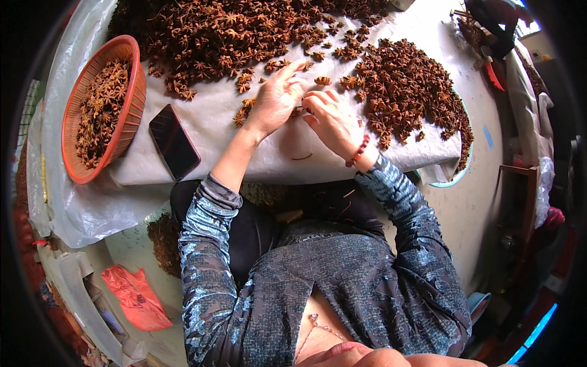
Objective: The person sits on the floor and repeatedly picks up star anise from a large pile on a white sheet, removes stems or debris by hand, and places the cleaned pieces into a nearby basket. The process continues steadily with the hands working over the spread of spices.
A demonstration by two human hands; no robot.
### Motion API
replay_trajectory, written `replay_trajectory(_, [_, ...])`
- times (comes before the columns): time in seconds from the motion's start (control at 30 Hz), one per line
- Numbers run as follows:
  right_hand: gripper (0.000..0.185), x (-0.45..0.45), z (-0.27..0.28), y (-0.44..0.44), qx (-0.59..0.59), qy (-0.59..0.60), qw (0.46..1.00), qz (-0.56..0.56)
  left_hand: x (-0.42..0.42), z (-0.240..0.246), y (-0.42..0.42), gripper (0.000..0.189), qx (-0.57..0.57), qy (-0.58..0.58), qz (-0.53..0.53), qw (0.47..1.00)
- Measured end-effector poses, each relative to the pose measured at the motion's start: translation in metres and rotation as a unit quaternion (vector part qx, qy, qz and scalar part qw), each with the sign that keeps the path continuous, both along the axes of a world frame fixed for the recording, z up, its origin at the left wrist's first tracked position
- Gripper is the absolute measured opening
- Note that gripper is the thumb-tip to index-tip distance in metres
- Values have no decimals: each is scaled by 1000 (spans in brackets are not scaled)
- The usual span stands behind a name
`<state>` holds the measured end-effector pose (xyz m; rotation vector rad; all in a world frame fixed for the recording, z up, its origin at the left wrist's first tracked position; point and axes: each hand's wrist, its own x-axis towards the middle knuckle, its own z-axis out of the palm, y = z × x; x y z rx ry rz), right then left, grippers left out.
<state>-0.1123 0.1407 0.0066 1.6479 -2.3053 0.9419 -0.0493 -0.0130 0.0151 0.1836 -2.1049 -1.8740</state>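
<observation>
My left hand is over the white sheet with its fingers stretched towards loose star anise. Beside it, my right hand, with a red bead bracelet at the wrist, has bent fingers over a small dark piece; whether it grips this is unclear. A large heap of star anise spreads beyond the hands, and a second heap lies to the right. A few more pieces lie just left of my left wrist.
An orange plastic basket holding star anise leans at the left. Near it lies a dark smartphone. A light-blue basin rim shows under the right heap. On the floor at lower left is a red plastic bag. Another person is at upper right.
</observation>
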Motion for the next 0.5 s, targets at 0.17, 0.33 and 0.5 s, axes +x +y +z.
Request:
replay_trajectory(0.17, [20, -17, -11, 0, 5, -45, 999, 8, 20, -15, -2, 16, -347, 50, 75, 933])
replay_trajectory(0.33, [27, -7, -1, 7, -64, -89, 994, 17, 29, -2, 19, 9, -459, 24, 66, 886])
replay_trajectory(0.5, [17, -2, -5, 17, -89, -345, 934, -37, 33, -5, 26, 8, -438, 62, 51, 895])
